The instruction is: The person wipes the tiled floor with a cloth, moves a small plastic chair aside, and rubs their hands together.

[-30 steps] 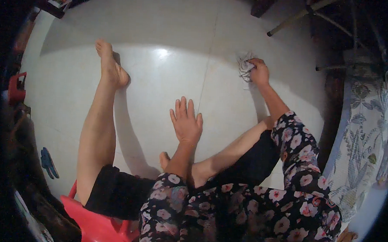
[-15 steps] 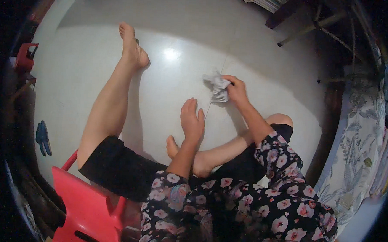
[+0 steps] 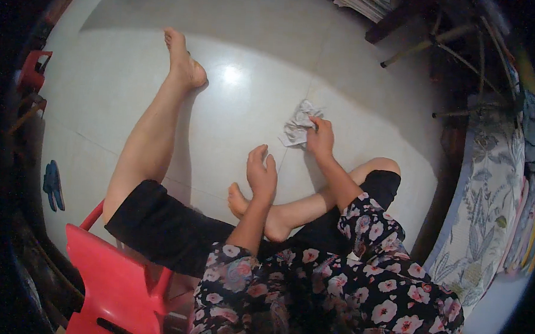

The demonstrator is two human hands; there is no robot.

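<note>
A crumpled, light grey cloth (image 3: pixel 297 128) hangs or lies just over the pale floor, in front of my right shin. My right hand (image 3: pixel 321 136) pinches its right edge between thumb and fingers. To the left of the cloth, my left hand (image 3: pixel 261 170) is held over the floor near my bent leg's foot. Its fingers are loosely stretched, the thumb stands apart, and nothing is in it. Whether the cloth touches the floor I cannot tell.
My left leg (image 3: pixel 148 132) stretches out along the floor. A red plastic chair (image 3: pixel 110 273) stands at the lower left, with blue slippers (image 3: pixel 53 186) beyond it. On the right are a leaf-patterned cloth-covered bed or bench (image 3: pixel 477 218) and a dark metal stand (image 3: pixel 410 51).
My right hand has drawn slightly nearer and to the left with the cloth, which now looks more spread out. The left hand has dropped a little.
</note>
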